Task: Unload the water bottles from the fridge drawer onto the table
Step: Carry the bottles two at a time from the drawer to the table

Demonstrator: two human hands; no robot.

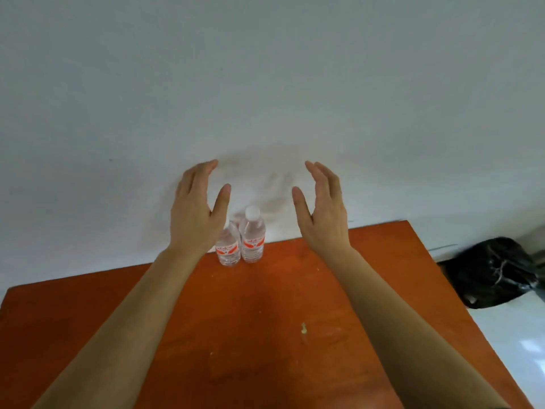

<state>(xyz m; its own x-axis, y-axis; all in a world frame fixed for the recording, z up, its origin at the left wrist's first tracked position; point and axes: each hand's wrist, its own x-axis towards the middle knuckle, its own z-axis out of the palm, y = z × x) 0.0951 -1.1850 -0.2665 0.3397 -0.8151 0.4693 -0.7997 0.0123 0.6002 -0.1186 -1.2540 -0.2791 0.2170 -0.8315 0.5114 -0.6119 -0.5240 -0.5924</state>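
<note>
Two clear plastic red-labelled water bottles point(252, 240) stand upright, seemingly touching, on the orange wooden table point(265, 335) between the left hand point(196, 211) and right hand point(323, 211), both spread, holding nothing. Placement looks done; next, return to the unseen fridge drawer.

The one head-worn camera looks forward and down from close above the table point(265, 335) toward the wall point(265, 84) behind it.

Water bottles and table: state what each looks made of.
Water bottles: likely clear thin plastic, glossy; see-through bodies, a white cap on one, red printed labels. Table: probably wood or veneer, reddish-brown and semi-matte, with faint grain streaks and pale chips.
</note>
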